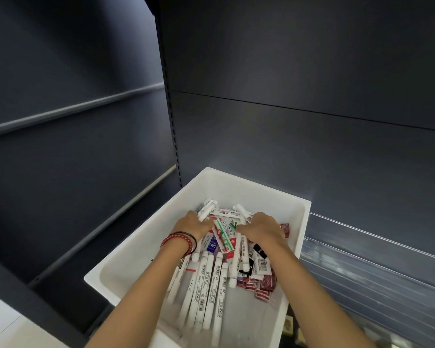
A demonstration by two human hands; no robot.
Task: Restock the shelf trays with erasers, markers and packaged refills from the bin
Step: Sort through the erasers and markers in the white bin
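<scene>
Deep in bin (261, 194), left hand (192, 226) and right hand (263, 228), fingers clamped round markers (207, 209).

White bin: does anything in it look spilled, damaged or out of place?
Nothing spilled or damaged. The white bin holds a jumble: markers lie crisscross, red packets are heaped along its right side, and packaged refills sit mixed between the left hand and right hand. Everything lies inside.

Fingers of left hand (191, 226) and right hand (261, 228) hidden among markers (204, 292); near end of bin (126, 249) off frame.
</scene>
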